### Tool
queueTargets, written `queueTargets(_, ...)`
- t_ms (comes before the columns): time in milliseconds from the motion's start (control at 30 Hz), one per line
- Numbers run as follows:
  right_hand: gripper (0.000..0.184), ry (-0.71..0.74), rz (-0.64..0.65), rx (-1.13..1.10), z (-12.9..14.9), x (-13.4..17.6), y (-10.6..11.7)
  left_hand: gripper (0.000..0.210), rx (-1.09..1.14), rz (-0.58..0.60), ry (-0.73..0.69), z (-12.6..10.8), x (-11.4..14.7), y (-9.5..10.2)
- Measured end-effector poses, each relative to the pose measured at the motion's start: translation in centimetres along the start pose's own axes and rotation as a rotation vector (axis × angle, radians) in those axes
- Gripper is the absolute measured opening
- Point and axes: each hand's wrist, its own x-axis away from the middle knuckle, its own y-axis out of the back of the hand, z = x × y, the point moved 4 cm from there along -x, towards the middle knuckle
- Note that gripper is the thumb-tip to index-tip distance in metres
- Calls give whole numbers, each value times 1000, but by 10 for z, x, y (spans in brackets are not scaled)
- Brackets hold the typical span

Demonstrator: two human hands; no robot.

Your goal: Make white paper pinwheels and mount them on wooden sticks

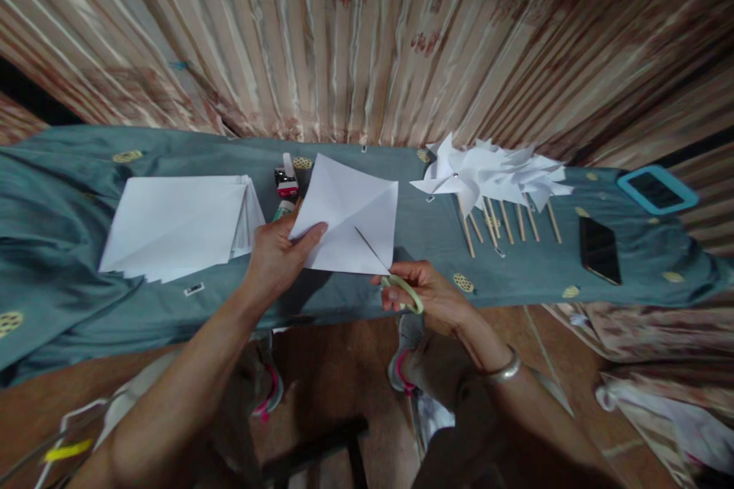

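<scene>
Wrinkly teal printed cloth [418,233] here, with a flat white paper square [358,202] over it. Left of the square there's a layered white paper stack [177,218]; right of it, pointy white paper pinwheels [501,174] on skinny tan sticks [505,221]. Left hand [280,248] pinches the square's left side, thumb on top; right hand [430,290] grips pale-green-handled scissors [414,296], blade along its near right corner. Square's smooth, with diagonal creases.
</scene>
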Motion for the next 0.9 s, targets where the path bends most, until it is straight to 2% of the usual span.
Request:
queueTargets(267, 50, -6, 20, 36, 2, -2, 2, 35, -5, -12, 26, -6, 1, 1)
queueTargets(500, 49, 17, -13, 9, 2, 0, -1, 33, 24, -13, 36, 0, 0, 0)
queueTargets(900, 56, -6, 18, 43, 2, 1, 0, 31, 14, -29, 44, -3, 1, 1)
